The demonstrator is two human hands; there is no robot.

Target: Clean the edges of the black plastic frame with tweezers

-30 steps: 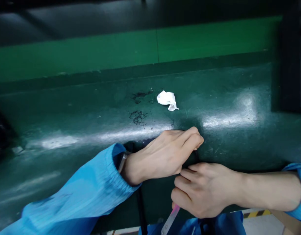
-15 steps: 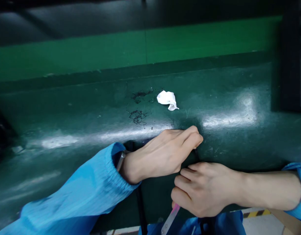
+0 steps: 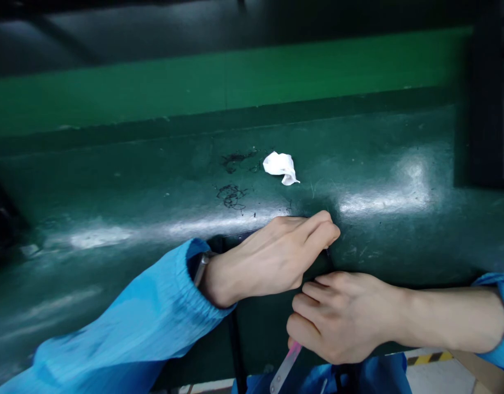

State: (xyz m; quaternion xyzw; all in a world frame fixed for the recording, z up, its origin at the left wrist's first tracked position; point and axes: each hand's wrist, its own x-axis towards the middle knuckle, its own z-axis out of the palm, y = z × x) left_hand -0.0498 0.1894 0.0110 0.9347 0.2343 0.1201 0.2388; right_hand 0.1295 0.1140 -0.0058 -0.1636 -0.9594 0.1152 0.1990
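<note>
My left hand (image 3: pixel 272 254) is closed, knuckles up, over a dark, thin-edged object (image 3: pixel 236 350) lying on the green table. Whatever its fingers pinch is hidden beneath them. Just below and to the right, my right hand (image 3: pixel 337 317) is wrapped around a slim tool (image 3: pixel 283 372), whose handle end fades from pink to translucent white. That end sticks out toward me, while the working end is covered by the hands. The two hands are close together, nearly touching.
A crumpled white scrap (image 3: pixel 281 167) lies beyond my hands, beside tangled black shavings (image 3: pixel 231 196). Behind the table (image 3: pixel 112 191) runs a bright green band (image 3: pixel 153 82) with a seam. A dark box-like object (image 3: pixel 487 109) stands at the right.
Along the back, the green band's seam and pale marks have shifted left. Both hands, the slim tool and the white scrap show no visible movement.
</note>
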